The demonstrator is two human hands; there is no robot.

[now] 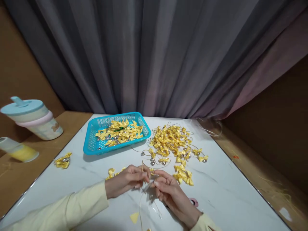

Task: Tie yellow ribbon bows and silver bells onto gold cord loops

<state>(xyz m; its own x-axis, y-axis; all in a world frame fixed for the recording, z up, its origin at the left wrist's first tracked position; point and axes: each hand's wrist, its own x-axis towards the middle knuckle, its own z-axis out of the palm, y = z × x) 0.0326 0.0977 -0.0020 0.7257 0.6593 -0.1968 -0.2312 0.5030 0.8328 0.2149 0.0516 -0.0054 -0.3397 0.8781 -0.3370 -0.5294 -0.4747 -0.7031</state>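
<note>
My left hand (128,181) and my right hand (169,192) meet over the white table (228,195), fingertips pinched together. Between them they hold a thin gold cord (142,166) that loops upward and trails down toward me, with a small yellow bow and bell mostly hidden by the fingers. A few loose yellow bows (112,173) lie just left of my left hand. More yellow bows (184,175) lie right of my right hand. Both sleeves are pale yellow.
A turquoise basket (92,146) holds yellow bows and silver bells at the back left. A heap of corded bows with bells (172,141) lies beside it. A lidded cup (33,118) and a tipped bottle (18,149) sit on the wooden ledge at left. A pink object (194,202) peeks behind my right wrist.
</note>
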